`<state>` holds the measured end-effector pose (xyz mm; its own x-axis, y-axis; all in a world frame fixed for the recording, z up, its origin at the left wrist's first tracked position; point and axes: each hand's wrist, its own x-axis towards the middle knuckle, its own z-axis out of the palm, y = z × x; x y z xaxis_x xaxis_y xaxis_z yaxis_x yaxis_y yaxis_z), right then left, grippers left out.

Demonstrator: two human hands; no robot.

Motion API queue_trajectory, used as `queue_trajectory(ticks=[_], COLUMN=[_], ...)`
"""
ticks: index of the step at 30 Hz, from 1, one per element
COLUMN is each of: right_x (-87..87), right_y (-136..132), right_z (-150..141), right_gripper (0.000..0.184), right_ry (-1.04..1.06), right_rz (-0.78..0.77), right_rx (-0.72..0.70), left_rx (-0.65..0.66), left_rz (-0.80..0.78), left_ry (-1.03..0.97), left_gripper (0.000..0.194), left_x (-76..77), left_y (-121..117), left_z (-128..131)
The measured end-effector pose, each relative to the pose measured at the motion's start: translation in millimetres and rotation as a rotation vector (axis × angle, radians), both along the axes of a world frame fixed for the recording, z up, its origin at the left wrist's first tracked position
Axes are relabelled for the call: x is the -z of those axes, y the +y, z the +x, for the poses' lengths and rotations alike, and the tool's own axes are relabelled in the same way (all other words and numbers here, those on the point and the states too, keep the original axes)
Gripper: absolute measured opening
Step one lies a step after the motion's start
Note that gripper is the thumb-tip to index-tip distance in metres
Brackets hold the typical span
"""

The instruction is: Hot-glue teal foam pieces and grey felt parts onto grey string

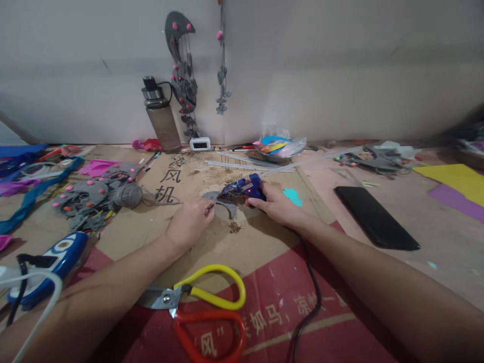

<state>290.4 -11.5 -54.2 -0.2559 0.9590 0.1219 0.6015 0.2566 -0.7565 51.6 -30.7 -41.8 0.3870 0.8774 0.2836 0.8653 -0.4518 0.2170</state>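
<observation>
My right hand (pixel 282 204) is wrapped round a blue hot glue gun (pixel 245 186), its nozzle pointing left and down. Under the nozzle lies a grey felt crescent (pixel 228 207) on the cardboard. My left hand (pixel 191 219) is closed in a pinch at the crescent's left side. A small dark bit shows at its fingertips, too small to name. Grey yarn runs from a ball (pixel 128 195) up to my left hand. Scissors (pixel 212 302) with one yellow and one red handle lie spread in front of my forearms.
A black phone (pixel 376 218) lies at right, near yellow sheets (pixel 454 181). Felt pieces with pompoms (pixel 88 196) and a blue-white power strip (pixel 56 267) are at left. A bottle (pixel 162 121) and a small white display (pixel 200 144) stand by the wall. The gun's cord (pixel 312 282) trails forward.
</observation>
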Motion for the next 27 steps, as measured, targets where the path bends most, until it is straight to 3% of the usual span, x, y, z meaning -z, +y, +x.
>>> queue_trajectory(ticks=[16, 27], right_x=[-5.4, -3.7], right_y=[-5.6, -2.6], right_z=[-3.9, -0.7], right_gripper=[0.018, 0.018], right_ry=[0.160, 0.005], right_rz=[-0.029, 0.000], right_rx=[-0.003, -0.020], left_rx=[0.034, 0.027], left_rz=[0.007, -0.023], left_ry=[0.064, 0.007], left_gripper=[0.023, 0.022], left_x=[-0.2, -0.6], left_y=[0.4, 0.1], left_z=[-1.1, -1.5])
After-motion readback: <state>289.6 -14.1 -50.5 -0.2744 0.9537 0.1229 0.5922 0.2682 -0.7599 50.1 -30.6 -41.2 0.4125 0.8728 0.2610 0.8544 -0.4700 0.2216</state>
